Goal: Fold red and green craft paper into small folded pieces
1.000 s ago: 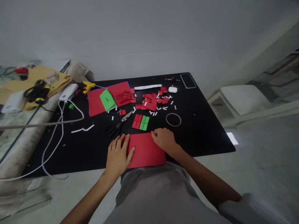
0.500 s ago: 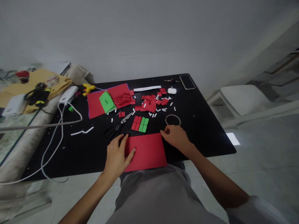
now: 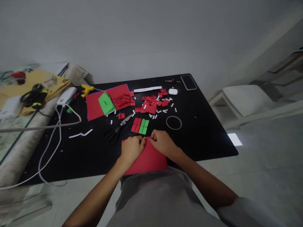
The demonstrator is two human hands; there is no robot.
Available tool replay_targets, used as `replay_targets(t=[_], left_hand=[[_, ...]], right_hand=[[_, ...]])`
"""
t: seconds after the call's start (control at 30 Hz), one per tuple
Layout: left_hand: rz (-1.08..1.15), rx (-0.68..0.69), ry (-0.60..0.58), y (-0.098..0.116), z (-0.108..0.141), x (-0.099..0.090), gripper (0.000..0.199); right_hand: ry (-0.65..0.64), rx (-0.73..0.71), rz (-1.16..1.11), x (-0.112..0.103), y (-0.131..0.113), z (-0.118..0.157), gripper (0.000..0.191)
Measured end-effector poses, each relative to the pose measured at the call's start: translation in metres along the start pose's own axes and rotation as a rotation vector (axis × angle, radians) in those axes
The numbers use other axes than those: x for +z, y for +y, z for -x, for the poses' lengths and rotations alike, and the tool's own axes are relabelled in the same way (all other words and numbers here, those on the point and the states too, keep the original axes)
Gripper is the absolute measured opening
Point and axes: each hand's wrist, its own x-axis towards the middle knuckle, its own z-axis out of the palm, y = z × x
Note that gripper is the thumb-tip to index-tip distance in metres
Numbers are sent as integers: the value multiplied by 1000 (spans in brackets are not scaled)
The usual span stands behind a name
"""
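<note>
- The red sheet (image 3: 151, 160) is lying at the near edge of the worktop (image 3: 203, 138), its near side reaching the grey shirt (image 3: 151, 198); leaning in could crumple it.
- The left hand (image 3: 132, 148) and right hand (image 3: 163, 143) are almost meeting at the sheet's far edge, each grip looking narrow; I cannot tell whether paper is sitting between the fingertips. Uneven pressure could be skewing that edge.
- Just beyond, red and green pieces (image 3: 140, 126) are lying close together; a forward push could scatter them.
- Left of these, scissors (image 3: 118, 128) are resting; sliding the sheet leftward could snag it.
</note>
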Motion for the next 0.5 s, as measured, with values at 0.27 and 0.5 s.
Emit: replay_targets(t=[0.27,0.5], left_hand=[[2,-62,-85,-31,-2,-19,48],[90,-96,-140,-60,-2,-25,46]], right_hand=[[-15,26,-26,-1,0,-2,6],[-20,31,-53,0,3,-4,6]])
